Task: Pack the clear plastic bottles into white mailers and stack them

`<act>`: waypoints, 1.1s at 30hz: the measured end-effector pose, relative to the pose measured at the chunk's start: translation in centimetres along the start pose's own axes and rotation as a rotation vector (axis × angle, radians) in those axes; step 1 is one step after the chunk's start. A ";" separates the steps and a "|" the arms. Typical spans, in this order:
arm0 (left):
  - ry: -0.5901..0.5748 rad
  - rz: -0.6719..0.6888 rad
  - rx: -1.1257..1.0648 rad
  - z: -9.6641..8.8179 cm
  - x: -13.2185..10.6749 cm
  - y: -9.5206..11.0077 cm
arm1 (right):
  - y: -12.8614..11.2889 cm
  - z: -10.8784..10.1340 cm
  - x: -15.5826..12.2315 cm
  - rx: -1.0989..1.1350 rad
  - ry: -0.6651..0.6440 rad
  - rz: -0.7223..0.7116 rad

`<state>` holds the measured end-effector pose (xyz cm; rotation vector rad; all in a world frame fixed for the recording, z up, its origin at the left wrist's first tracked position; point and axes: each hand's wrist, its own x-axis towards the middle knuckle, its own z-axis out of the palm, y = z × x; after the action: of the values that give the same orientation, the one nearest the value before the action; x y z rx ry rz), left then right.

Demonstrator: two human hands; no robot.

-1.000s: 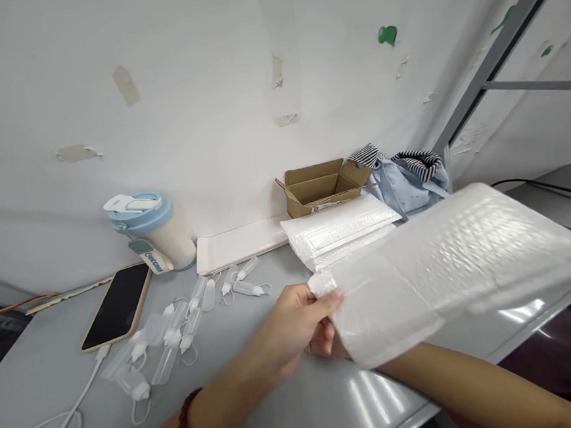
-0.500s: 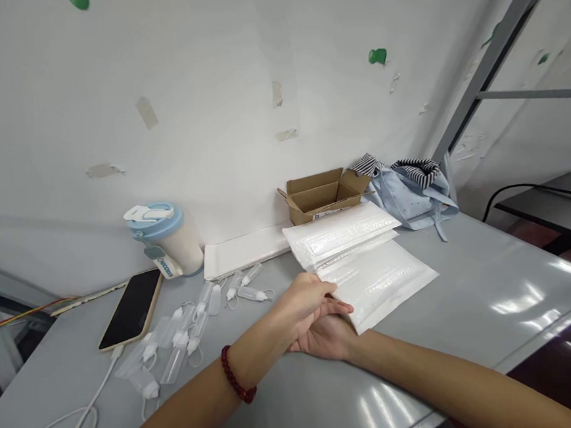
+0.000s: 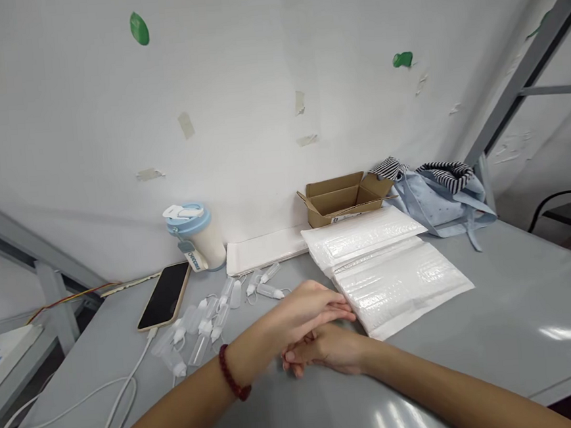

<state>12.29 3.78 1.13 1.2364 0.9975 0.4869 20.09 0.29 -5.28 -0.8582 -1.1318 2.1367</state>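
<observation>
The grey bench (image 3: 495, 303) carries a stack of white bubble mailers (image 3: 394, 278) just right of the crossed hands. They look light, soft and slick; a pinch at a near corner or edge seems the best hold. Behind stand a cardboard box (image 3: 343, 196) and a lidded cup (image 3: 192, 231), with a phone (image 3: 166, 296) to the left. The left hand (image 3: 305, 308) lies over the right hand (image 3: 326, 352), both loosely open, each grip empty. Small clear bottles (image 3: 209, 319) lie near them.
</observation>
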 end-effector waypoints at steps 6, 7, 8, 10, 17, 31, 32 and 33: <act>0.296 0.062 0.732 -9.3 0.3 0.8 | 0.0 -0.5 0.3 0.064 -0.053 0.033; 0.341 0.065 0.840 -11.0 0.8 1.0 | 0.0 -0.5 0.2 0.066 -0.058 0.035; 0.368 0.062 0.942 -12.4 1.3 1.1 | -0.1 -0.4 0.2 0.067 -0.059 0.036; 0.375 0.050 1.118 -14.6 2.2 1.4 | -0.2 -0.3 0.1 0.066 -0.053 0.034; 0.248 0.030 1.479 -15.7 3.6 1.8 | -0.3 -0.1 0.2 0.047 -0.044 0.034; 0.249 0.114 1.713 -15.2 3.1 1.0 | 0.0 -0.2 0.1 0.019 -0.066 0.003; 0.254 0.119 1.716 -15.2 3.1 0.9 | 0.0 -0.2 0.2 0.014 -0.066 0.002; 0.257 0.124 1.718 -15.2 3.0 0.8 | 0.0 -0.2 0.2 0.009 -0.067 0.002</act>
<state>1.29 14.75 0.78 2.7844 1.5984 -0.3105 20.10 0.49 -5.41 -0.7887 -1.1542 2.1850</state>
